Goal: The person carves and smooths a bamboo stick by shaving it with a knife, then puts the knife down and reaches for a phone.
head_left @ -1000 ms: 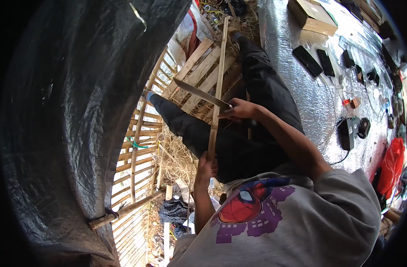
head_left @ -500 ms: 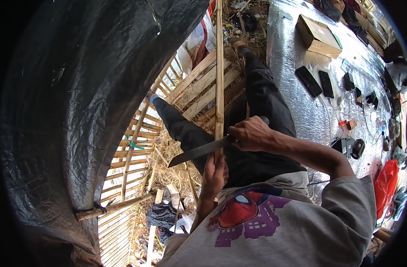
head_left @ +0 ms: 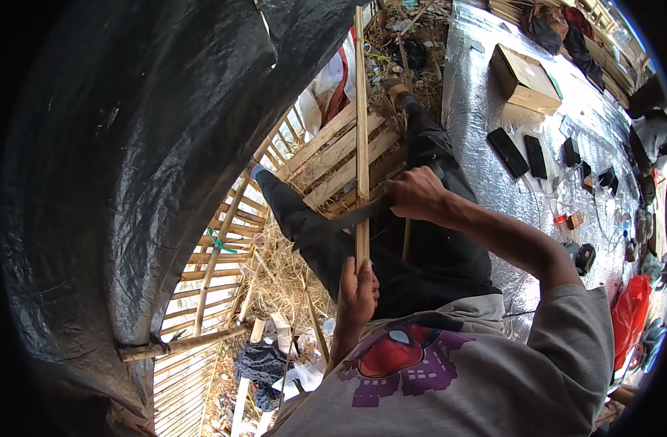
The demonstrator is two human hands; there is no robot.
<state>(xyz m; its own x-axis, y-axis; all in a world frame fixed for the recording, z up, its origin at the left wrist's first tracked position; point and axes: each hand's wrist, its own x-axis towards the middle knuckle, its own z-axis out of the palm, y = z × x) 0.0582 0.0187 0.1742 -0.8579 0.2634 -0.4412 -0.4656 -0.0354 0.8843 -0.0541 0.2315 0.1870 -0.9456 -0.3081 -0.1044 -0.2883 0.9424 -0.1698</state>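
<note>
A long, pale bamboo strip (head_left: 362, 124) runs away from me between my spread legs, over the wooden slats. Its near end is gripped by my left hand (head_left: 357, 293), with the thumb lying along it. My right hand (head_left: 419, 194) is closed round the handle of a machete (head_left: 332, 223), most of the handle being covered by the fingers. The dark blade lies crosswise against the strip, a short way beyond my left hand, and its tip points left over my left thigh.
A black plastic sheet (head_left: 64, 182) hangs on the left beside a bamboo slat fence (head_left: 209, 280). Wooden slats (head_left: 333, 156) and straw (head_left: 286, 273) lie around my legs. On the right, a silver foil mat (head_left: 468, 95) bears a cardboard box (head_left: 526, 79) and several black devices (head_left: 507, 153).
My right hand and the machete have moved away from me along the bamboo strip, widening the gap to my left hand. My left hand still grips the near end.
</note>
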